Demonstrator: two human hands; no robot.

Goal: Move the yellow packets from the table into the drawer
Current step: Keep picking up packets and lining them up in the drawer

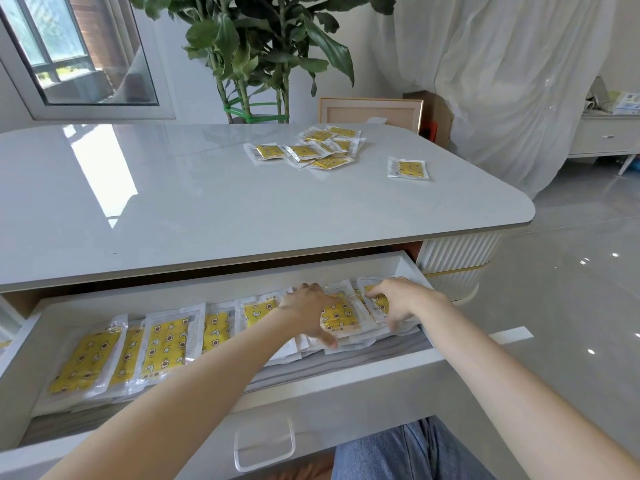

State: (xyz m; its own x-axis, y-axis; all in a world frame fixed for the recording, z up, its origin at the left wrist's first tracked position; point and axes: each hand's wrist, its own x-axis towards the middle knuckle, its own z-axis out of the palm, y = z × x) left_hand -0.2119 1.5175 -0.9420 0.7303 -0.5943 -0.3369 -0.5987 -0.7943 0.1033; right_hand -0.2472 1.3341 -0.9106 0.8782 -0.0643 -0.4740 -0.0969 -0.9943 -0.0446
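Yellow star-printed plastic packets (313,152) lie heaped far across the glossy white table (173,202), straight ahead and nearer the right hand (398,299). In the open white drawer (363,382), the left hand (311,313) presses flat on stowed packets (162,344); the right pinches the rightmost packet (363,285).

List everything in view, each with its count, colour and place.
table: one, glossy white, centre
drawer: one, white, pulled open under the table
drawer packets: many in an overlapping row, yellow in clear wrap, inside the drawer
table packets: loose pile of roughly nine, yellow, far side of the table
lone packet: one, yellow, on the table right of the pile
plant: one, green, behind the table
frame: one, beige, behind the table
window: one, white-framed, upper left
sheet: one, translucent white, upper right
left hand: one, lying on the drawer packets
right hand: one, fingers curled on a packet at the row's right end
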